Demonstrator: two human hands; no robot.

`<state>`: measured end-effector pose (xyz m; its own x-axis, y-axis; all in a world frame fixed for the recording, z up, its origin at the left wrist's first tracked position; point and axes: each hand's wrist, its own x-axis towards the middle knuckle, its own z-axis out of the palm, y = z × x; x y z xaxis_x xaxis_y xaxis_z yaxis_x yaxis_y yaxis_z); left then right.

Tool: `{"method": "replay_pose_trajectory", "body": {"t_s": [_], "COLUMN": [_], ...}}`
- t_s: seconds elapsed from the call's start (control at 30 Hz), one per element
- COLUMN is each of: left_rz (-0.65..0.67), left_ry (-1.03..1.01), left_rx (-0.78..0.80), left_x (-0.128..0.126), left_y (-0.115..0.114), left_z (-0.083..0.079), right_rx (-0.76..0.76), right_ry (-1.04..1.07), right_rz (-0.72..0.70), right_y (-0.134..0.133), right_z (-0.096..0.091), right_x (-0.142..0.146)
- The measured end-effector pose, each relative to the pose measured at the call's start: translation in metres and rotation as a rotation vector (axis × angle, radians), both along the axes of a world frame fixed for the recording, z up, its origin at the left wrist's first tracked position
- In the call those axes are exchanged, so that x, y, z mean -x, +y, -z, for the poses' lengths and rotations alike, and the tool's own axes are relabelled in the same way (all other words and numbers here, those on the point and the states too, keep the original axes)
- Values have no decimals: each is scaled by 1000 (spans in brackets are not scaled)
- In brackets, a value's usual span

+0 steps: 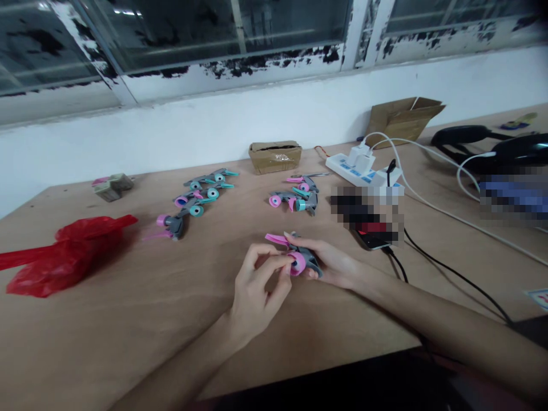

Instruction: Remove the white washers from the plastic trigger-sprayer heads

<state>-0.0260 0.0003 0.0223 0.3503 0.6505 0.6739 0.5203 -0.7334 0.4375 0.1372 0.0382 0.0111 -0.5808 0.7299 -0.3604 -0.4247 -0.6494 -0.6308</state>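
A grey trigger spray head (306, 258) with a pink trigger (276, 238) and a pink screw collar (298, 264) is held just above the table between both hands. My right hand (331, 260) is closed around its grey body from the right. At the collar's open end, my left hand (259, 285) has its thumb and fingertips pinched on the rim. Whether a small part sits between those fingertips is hidden. Beyond my hands lie two groups of similar spray heads, one at the left (196, 200) and one at the centre right (299, 197), with pink or teal collars and triggers.
A red plastic bag (72, 257) lies at the left, near small stacked blocks (113, 187). Along the wall stand a low cardboard box (276, 157) and a larger open one (400, 121). A power strip (359, 171), cables and a phone (372, 237) occupy the right side.
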Motion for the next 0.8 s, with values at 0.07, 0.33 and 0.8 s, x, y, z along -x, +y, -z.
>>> {"method": "replay_pose_trajectory", "body": {"t_s": [0.07, 0.33, 0.8], "left_rz": [3, 16, 5], "left_ry": [5, -4, -60], "left_rx": [-1, -28, 41], "left_x": [1, 2, -2], "left_y": [1, 0, 4], "left_z": [0, 2, 4], "right_rx": [-9, -104, -13], "right_ry": [-4, -68, 28], "right_rz": [8, 30, 37], "right_y": [0, 0, 3], "right_z": [0, -1, 7], "right_x": [0, -1, -1]}}
